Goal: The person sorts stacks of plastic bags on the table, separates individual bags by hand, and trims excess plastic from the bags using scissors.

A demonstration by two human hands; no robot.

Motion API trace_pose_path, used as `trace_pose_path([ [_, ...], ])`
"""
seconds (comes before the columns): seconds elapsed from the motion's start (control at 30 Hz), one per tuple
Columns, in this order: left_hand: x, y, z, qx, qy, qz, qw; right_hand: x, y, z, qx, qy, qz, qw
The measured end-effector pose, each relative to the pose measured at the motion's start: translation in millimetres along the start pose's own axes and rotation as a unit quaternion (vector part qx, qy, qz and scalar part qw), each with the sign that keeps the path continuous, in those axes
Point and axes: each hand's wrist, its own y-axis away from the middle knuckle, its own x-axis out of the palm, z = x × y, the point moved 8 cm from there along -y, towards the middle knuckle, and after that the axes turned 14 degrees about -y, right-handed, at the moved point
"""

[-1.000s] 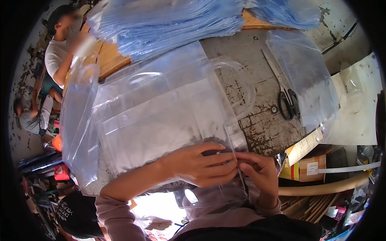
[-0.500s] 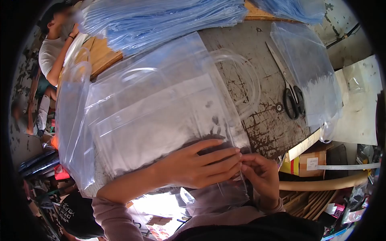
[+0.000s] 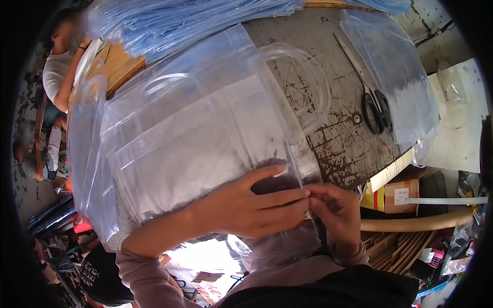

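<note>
A clear plastic bag (image 3: 179,149) with a loop handle lies on the worn table in front of me. My left hand (image 3: 257,208) reaches across its near edge, little finger spread and the other fingers together, their tips at the bag's right corner. The thumb is hidden beneath. Meeting those tips, my right hand (image 3: 336,215) pinches the corner edge between thumb and forefinger. Under the hands, the near part of the bag hangs toward my lap. More clear loop handles (image 3: 318,92) stick out at the bag's right side.
Black-handled scissors (image 3: 374,105) lie to the right, beside flat clear plastic sheets (image 3: 395,77). A tall stack of bluish plastic (image 3: 200,25) stands at the back. More clear bags (image 3: 90,154) hang over the left edge. A person (image 3: 61,72) sits at far left; a cardboard box (image 3: 400,192) is lower right.
The view has shifted, so the table's things sit slightly higher and further left. My left fingers have drawn closer together at the bag's corner; the right hand keeps its pinch.
</note>
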Motion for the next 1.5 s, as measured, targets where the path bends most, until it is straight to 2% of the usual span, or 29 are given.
trace_pose_path([
  [0.23, -2, -2, 2, -0.012, -0.025, -0.01, 1.0, 0, 0, 1, -0.009, -0.002, -0.01, 1.0],
  [0.3, -5, 0, -2, 0.004, -0.073, -0.05, 0.996, 0, 1, -1, -0.012, -0.002, -0.01, 1.0],
  [0.47, -13, 2, -7, 0.017, -0.069, -0.106, 0.992, -2, -1, -4, -0.007, -0.005, 0.0, 1.0],
  [0.53, -17, 4, -8, 0.023, -0.084, -0.119, 0.989, -3, -1, -3, -0.038, 0.029, 0.012, 0.999],
  [0.6, -14, 10, -19, 0.066, -0.214, -0.109, 0.968, -1, 0, -1, -0.021, 0.01, 0.008, 1.0],
  [0.63, -13, 10, -20, 0.067, -0.215, -0.108, 0.968, 1, 0, 0, -0.004, -0.007, 0.005, 1.0],
  [0.7, -22, 11, -18, 0.032, -0.177, -0.17, 0.969, 2, 1, 2, -0.001, -0.011, -0.025, 1.0],
  [0.77, -18, 8, -16, 0.031, -0.134, -0.171, 0.976, 3, 1, 4, 0.001, -0.015, -0.053, 0.998],
  [0.8, -18, 8, -14, 0.028, -0.087, -0.172, 0.981, 5, 1, 5, -0.002, 0.018, -0.064, 0.998],
  [0.87, -19, 10, -16, 0.037, -0.088, -0.179, 0.979, 7, 0, 4, -0.004, 0.052, -0.075, 0.996],
  [0.93, -22, 12, -19, 0.044, -0.088, -0.188, 0.977, 18, 1, 27, -0.171, 0.232, -0.068, 0.955],
  [1.03, -25, 13, -19, 0.055, -0.099, -0.184, 0.976, 30, -11, 36, -0.162, 0.297, -0.045, 0.94],
  [1.07, -25, 12, -19, 0.048, -0.108, -0.18, 0.976, 30, -13, 37, -0.166, 0.296, -0.044, 0.94],
  [1.13, -27, 12, -16, 0.041, -0.122, -0.177, 0.976, 18, -22, 19, -0.058, 0.116, -0.046, 0.99],
  [1.17, -26, 10, -13, 0.033, -0.112, -0.155, 0.981, 17, -23, 19, -0.057, 0.117, -0.045, 0.99],
  [1.23, -24, 7, -10, 0.022, -0.097, -0.133, 0.986, 15, -25, 15, -0.04, 0.019, -0.031, 0.999],
  [1.3, -30, 6, -4, -0.015, -0.136, -0.184, 0.973, 14, -26, 19, -0.049, 0.037, -0.023, 0.998],
  [1.5, -18, 8, 2, -0.056, -0.101, -0.149, 0.982, 13, -31, 21, -0.047, 0.059, 0.038, 0.996],
])
